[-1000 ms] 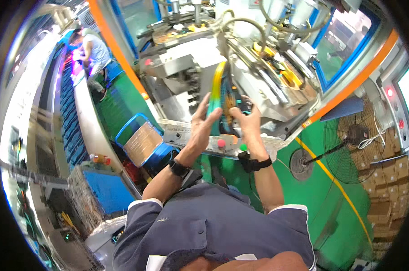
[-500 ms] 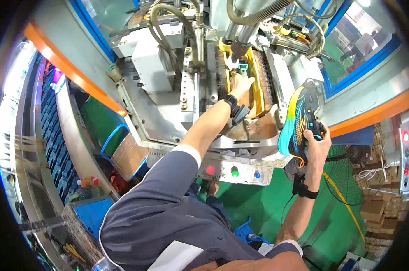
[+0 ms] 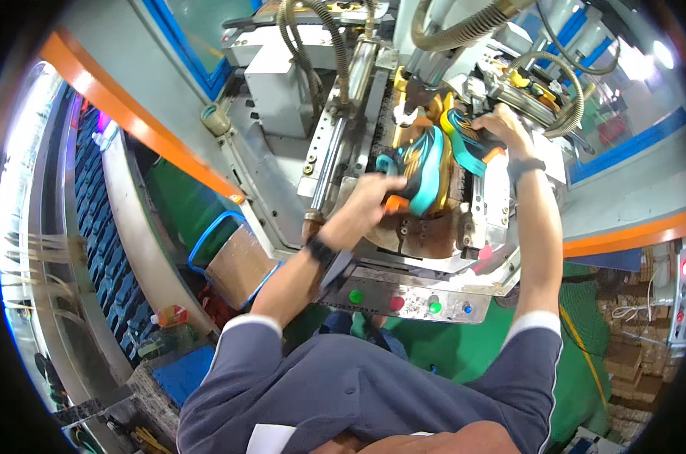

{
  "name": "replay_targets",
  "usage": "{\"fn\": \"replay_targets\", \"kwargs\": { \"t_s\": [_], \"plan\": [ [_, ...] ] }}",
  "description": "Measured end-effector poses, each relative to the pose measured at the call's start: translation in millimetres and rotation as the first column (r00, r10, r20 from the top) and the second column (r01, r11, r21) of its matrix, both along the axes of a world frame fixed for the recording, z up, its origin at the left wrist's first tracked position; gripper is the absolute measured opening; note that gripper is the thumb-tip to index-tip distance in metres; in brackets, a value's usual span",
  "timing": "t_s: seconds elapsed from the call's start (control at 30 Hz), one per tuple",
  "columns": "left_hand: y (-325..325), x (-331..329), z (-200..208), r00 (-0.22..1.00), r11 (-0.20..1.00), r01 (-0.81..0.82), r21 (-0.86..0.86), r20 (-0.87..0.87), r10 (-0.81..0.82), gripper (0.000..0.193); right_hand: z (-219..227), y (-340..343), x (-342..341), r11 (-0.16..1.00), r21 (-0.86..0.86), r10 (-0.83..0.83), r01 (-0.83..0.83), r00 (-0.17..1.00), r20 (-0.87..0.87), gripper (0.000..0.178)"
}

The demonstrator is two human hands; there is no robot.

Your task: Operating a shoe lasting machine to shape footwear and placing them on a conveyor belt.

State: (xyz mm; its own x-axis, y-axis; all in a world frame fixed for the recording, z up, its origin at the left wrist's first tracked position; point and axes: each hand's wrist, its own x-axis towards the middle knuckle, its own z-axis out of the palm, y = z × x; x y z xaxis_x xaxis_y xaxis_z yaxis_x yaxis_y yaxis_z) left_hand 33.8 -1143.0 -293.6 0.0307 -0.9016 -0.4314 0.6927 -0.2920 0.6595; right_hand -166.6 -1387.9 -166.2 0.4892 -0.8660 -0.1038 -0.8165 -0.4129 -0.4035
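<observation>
1. Now two shoes are at the machine: the left shoe (image 3: 431, 170), with a teal sidewall and orange at its heel, is over the front half of the mould-like fixture (image 3: 434, 238); the right shoe (image 3: 458, 136), yellow, teal and black, is just beside it.
2. Half a second ago only one full shoe could be made out, held well off to the right, so the work now seems to occupy both hands with a shoe each.
3. The left hand (image 3: 369, 200), which was reaching into the fixture, appears to grip the left shoe near its heel; motion blur hides the exact contact.
4. The right hand (image 3: 506, 129) has come in over the machine, fingers bent at the right shoe's upper; how firmly they grip, I cannot tell.
5. Farther out, a ribbed hose (image 3: 464, 38) curves above, and a button panel (image 3: 415, 301) fronts the machine.
</observation>
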Motion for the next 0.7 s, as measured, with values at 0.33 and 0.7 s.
{"fn": "replay_targets", "kwargs": {
  "t_s": [0.33, 0.7],
  "plan": [
    [312, 17, 83, 0.877, 0.904, -0.425, -0.053, 0.222, 0.426, 0.056, -196, 6, 149, 0.886, -0.326, -0.318, 0.329, 0.944, 0.088, 0.043],
    [402, -82, 25, 0.51, 0.511, -0.859, 0.018, 0.116, 0.853, 0.044, -92, 298, 57, 0.95, -0.131, 0.309, -0.282, 0.907, 0.285, 0.024]
  ]
}}
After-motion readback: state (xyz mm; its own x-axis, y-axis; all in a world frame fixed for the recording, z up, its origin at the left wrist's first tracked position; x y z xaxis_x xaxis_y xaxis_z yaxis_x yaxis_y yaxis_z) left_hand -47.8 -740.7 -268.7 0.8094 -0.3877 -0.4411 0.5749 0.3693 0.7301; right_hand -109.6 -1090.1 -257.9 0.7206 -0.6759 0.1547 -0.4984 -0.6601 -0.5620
